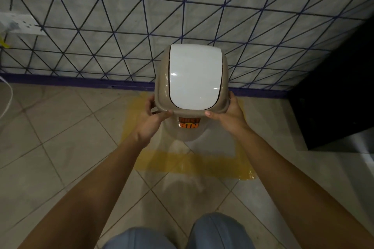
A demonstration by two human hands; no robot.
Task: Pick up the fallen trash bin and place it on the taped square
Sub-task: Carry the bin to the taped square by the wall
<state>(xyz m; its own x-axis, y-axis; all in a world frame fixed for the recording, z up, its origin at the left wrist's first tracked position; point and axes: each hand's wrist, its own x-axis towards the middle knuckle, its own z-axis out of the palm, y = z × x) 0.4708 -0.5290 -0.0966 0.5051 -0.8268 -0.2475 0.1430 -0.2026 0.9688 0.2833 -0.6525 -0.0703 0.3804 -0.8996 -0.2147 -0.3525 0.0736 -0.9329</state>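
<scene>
Trash bin: the beige trash bin stood upright in your view, over the far part of the taped square, close to the wall; you could not tell from this angle whether its base touched the floor.
Lid: a white swing lid sat closed in the bin's beige top, facing up at you.
Label: an orange sticker showed on the bin's near side, below the rim, partly hidden by the top.
Left grip: your left hand was closed on the bin's near left rim, thumb along the front edge, fingers wrapped round the side.
Right grip: your right hand was clamped on the near right rim in the same way, thumb pointing inward along the front edge.
Taped square: the yellow taped square lay on the floor beneath and in front of the bin, its near strip showing between your forearms.
Floor: pale floor tiles ran diagonally around the tape.
Wall: the wall behind carried dark crossing lines and a purple skirting at its foot.
Right side: a dark cabinet stood beside the square.
Below: your knees in blue fabric showed at the bottom edge.
</scene>
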